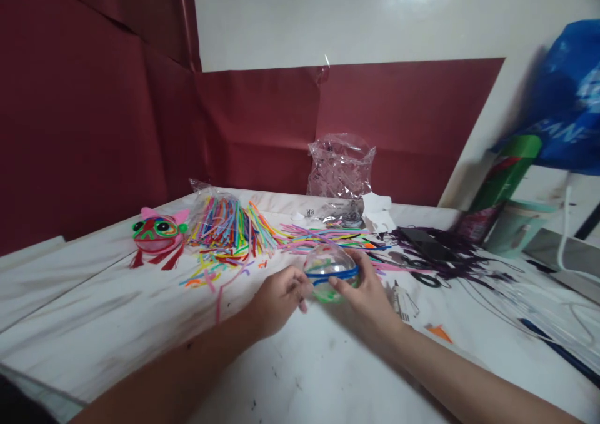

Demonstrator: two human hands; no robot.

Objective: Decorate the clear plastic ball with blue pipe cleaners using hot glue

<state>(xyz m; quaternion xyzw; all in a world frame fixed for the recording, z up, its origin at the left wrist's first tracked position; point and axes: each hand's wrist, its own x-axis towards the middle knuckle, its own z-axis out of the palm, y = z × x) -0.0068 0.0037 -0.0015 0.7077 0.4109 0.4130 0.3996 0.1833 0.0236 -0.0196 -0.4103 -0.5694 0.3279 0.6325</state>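
Observation:
My right hand point(370, 289) is wrapped around the right side of a clear plastic ball point(330, 261), its thumb pressing on the front. A blue pipe cleaner point(335, 276) runs around the ball's middle, and green and red patches show on or through the plastic. My left hand point(284, 292) is at the ball's left side with curled, slightly blurred fingers close to the left end of the blue pipe cleaner. Whether those fingers pinch it is unclear. Behind the ball lie loose pink and multicoloured pipe cleaners point(309, 239).
A mask-like craft figure point(159, 236) and a bag of colourful pipe cleaners point(225, 224) are at left. Black-handled scissors point(426, 279), a glue gun point(402, 302), a dark phone point(429, 246) and purple strands point(462, 249) lie right. A pale green cup point(518, 230) stands farther right.

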